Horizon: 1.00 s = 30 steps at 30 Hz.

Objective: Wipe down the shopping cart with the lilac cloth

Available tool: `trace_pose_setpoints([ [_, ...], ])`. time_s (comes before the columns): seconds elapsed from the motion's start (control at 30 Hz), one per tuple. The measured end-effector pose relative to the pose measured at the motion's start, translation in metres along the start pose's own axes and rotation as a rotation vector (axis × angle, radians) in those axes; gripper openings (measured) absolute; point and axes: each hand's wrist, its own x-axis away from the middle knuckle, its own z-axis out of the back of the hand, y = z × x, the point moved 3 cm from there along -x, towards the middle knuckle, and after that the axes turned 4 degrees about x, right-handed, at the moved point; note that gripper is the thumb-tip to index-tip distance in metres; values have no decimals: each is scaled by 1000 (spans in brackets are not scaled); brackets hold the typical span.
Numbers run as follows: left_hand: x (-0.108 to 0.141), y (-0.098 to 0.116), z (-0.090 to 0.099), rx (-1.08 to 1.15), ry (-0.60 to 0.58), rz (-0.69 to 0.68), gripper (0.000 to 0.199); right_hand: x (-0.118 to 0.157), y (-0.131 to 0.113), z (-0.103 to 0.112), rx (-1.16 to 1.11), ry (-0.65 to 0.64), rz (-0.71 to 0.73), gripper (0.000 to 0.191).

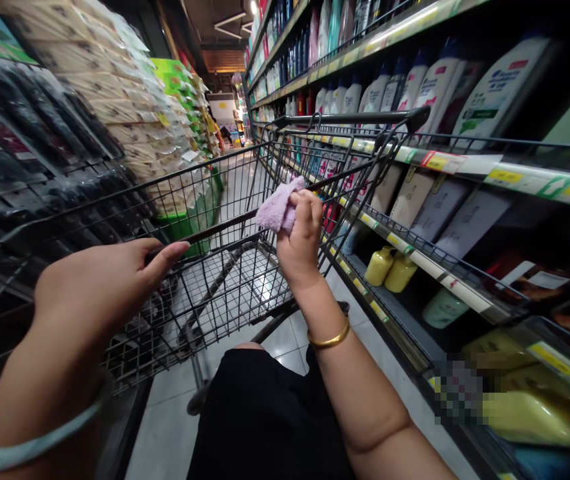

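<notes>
While the right hand (pixel 302 227) is closed on the cloth (pixel 277 208), we find the left hand (pixel 97 283) wrapped over the rail (pixel 205 234) of the cart (pixel 225 226), thumb along the top, most fingers hidden from us. The cloth lies at the rail, to the right of the left hand and well apart from it, bunched under curled fingers — whether it passes fully round the rail, we cannot tell.

We judge the cloth light, soft, limp and in no danger of breaking; it is best held by a thick fold, between thumb and fingers, since a loose corner would likely sag. The cart we judge stiff and by far the heavier, apt to roll if leaned on; the rail gives the surest hold, though it may prove slick.

As to appearance, we record the cloth as pale lilac, fuzzy and creased, with one flap standing out left of the right hand. The cart is dark wire mesh, its rail plain and slim — bottles (pixel 502 90) stand on the shelf (pixel 445 162) to its right.
</notes>
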Motion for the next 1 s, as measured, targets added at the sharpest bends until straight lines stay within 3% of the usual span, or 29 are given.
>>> trace_pose_setpoints([
  [0.07,-1,3,2,20,-1,0,104,5,-22,0,59,-36,15,44],
  [0.17,-4,2,2,55,10,-28,98,16,-62,-5,100,-190,145,40],
  [0.23,-6,0,1,81,31,-85,93,21,-73,-9,67,-269,199,41],
  [0.3,-8,-2,0,110,50,-133,88,19,-61,-10,-2,-246,148,42],
  [0.47,-18,-1,1,140,30,-148,90,10,-5,-10,-124,14,-124,43],
  [0.53,-24,0,2,123,3,-103,91,12,-7,-15,-128,-4,-115,44],
  [0.63,-33,2,3,103,-31,-38,90,21,-29,-26,-104,-137,-47,47],
  [0.73,-38,9,5,119,-41,-54,90,25,-37,-32,-88,-211,32,47],
  [0.83,-39,18,7,139,-25,-70,90,20,-13,-28,-83,-119,-3,44],
  [0.93,-40,28,8,135,13,-74,93,17,16,-24,-44,35,-158,38],
  [1.0,-42,35,8,136,32,-88,96,21,19,-28,-33,44,-206,37],
])
